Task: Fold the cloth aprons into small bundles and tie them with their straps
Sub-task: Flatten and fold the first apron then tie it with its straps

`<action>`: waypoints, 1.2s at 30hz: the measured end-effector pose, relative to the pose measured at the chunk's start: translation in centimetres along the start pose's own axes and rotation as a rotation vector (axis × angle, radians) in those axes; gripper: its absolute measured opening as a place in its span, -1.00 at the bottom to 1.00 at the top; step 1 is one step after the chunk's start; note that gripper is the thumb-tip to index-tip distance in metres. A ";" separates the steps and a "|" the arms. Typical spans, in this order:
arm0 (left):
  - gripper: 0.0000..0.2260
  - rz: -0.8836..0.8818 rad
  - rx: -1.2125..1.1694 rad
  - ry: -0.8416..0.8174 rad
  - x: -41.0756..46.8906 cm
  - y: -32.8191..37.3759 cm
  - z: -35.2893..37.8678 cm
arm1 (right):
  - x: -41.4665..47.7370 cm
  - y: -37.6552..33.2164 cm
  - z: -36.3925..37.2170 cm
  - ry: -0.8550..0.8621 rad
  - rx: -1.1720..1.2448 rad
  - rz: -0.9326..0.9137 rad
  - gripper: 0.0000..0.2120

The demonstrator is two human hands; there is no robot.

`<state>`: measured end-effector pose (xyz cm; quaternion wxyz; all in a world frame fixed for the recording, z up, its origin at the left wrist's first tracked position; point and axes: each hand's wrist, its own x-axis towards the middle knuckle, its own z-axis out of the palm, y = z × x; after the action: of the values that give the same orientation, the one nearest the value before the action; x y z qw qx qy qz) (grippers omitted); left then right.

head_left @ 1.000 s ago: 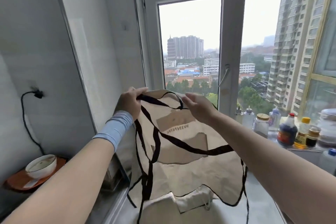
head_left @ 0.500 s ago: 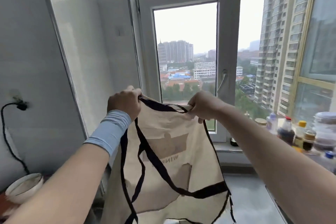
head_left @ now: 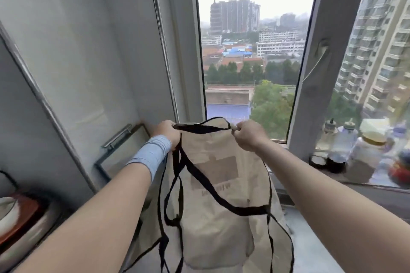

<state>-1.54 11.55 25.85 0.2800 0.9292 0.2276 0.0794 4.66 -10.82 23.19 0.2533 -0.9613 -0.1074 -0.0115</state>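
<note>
Holding beige cloth apron with black straps (head_left: 221,239) by top corners, left hand (head_left: 167,134) 11 o'clock, right hand (head_left: 249,135) 1 o'clock, both clamped; pre-fold, probably needing halving next.

Centre: beige cloth apron (head_left: 221,217) hangs in front of the open window. Left hand (head_left: 166,133) grips its top-left corner, right hand (head_left: 248,135) the top-right, with the black neck strap (head_left: 199,127) looped between them. Clear glass jars and bottles (head_left: 367,150) stand on the grey window sill (head_left: 377,193), right of the apron. White bowl (head_left: 5,208) sits far left on a brown round saucer (head_left: 24,213).
</note>
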 end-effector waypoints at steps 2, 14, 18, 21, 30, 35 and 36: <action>-0.43 0.037 -0.036 -0.053 2.3 -1.3 2.7 | 1.8 1.1 2.6 -0.156 0.017 -0.100 -0.46; -0.47 0.180 0.194 -0.353 -1.1 -9.7 18.3 | -2.1 8.0 18.8 -0.369 -0.046 -0.189 -0.47; -0.79 0.196 0.166 -0.463 -6.0 -11.8 22.9 | -7.5 10.7 21.2 -0.371 -0.042 -0.168 -0.71; -0.86 0.206 0.158 -0.566 -9.8 -12.7 25.9 | -11.6 13.4 23.3 -0.482 -0.137 -0.165 -0.84; -0.09 0.204 0.423 -0.735 -18.1 -16.0 33.6 | -17.9 19.3 29.8 -0.651 -0.520 -0.310 0.06; -0.19 0.230 0.703 -0.543 -19.1 -18.2 34.5 | -18.1 18.0 28.9 -0.512 -0.534 -0.327 -0.32; -0.31 0.260 0.687 -0.480 -19.0 -18.3 34.0 | -18.1 18.0 28.7 -0.498 -0.531 -0.359 -0.41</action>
<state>-15.89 -0.23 -13.00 -0.0126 0.9814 0.0503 -0.1846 -10.08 -15.64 -11.93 -0.0436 -0.9327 -0.3248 0.1503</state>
